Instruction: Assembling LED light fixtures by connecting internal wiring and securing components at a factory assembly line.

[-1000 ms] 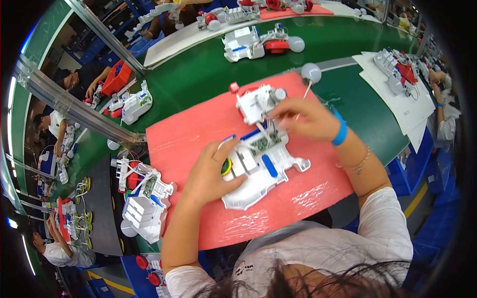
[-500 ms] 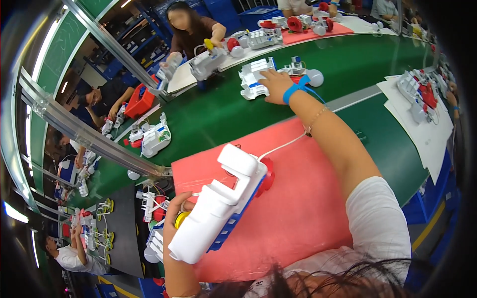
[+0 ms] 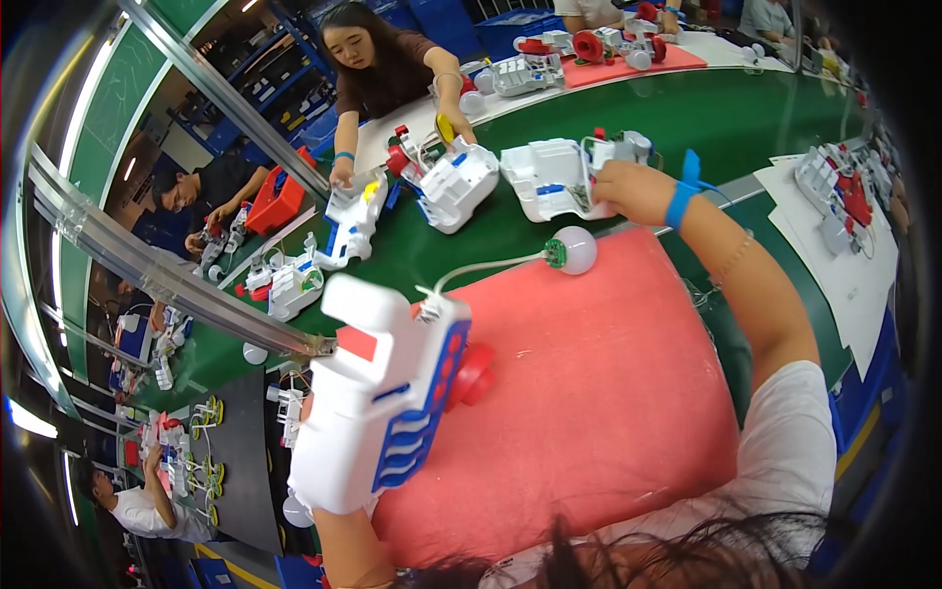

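Lower left, your mostly hidden left hand holds a white-and-blue housing; upper right of centre, your right hand grips a white shell.

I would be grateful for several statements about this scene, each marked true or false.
1. The right hand holds an open white shell. True.
2. The person's wristband is on the left wrist. False: the blue wristband is on the right wrist.
3. A white cable runs from the round bulb toward the white and blue housing. True.
4. The mat before the person is green. False: that mat is pinkish red.
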The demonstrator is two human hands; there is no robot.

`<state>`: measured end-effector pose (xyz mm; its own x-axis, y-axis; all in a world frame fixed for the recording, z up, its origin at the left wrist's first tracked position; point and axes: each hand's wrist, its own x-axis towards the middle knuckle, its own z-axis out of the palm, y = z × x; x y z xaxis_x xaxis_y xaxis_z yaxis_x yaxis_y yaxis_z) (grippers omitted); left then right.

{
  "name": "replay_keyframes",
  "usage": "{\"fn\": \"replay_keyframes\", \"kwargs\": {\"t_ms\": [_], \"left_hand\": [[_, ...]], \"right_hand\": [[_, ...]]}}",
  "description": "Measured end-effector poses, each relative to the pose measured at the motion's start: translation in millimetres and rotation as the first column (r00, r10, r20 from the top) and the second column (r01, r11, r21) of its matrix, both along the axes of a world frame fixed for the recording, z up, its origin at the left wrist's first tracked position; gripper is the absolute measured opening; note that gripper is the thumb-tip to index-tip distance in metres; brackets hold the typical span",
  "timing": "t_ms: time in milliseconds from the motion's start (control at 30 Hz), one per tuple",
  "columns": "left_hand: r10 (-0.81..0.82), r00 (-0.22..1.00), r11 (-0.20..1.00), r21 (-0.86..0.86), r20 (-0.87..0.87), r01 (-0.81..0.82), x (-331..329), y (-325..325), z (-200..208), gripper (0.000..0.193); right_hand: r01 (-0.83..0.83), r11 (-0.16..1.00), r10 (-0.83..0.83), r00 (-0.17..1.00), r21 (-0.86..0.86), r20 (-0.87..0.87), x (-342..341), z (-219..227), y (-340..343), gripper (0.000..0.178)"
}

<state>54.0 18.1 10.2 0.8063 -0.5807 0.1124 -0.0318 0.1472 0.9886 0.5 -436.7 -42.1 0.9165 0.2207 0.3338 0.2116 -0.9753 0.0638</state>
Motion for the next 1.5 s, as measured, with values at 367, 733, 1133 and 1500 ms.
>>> {"fn": "replay_keyframes", "kwargs": {"t_ms": [367, 733, 1133, 1500], "left_hand": [[-0.355, 0.932, 0.901, -0.243, 0.066, 0.360, 22.1, -99.4, 40.0, 0.041], [0.117, 0.911, 0.981, -0.189, 0.396, -0.044, 44.8, -350.4, 16.9, 0.048], [-0.221, 0.390, 0.778, 0.403, 0.894, -0.482, -4.4, -480.7, -51.4, 0.055], [-0.409, 0.385, 0.779, 0.536, 0.827, -0.324, 47.8, -451.6, -73.3, 0.082]], "right_hand": [[0.160, 0.957, -0.128, 0.982, 0.243, -0.140, -193.1, 36.6, 70.9, 0.019], [-0.288, 0.951, 0.289, 0.957, 0.107, 0.013, -221.4, -29.9, 146.0, 0.013], [-0.338, 0.924, 0.317, 0.938, 0.177, 0.138, -221.3, -52.1, 141.9, 0.011], [-0.311, 0.941, 0.293, 0.946, 0.130, 0.139, -224.1, -52.8, 138.2, 0.010]]}}
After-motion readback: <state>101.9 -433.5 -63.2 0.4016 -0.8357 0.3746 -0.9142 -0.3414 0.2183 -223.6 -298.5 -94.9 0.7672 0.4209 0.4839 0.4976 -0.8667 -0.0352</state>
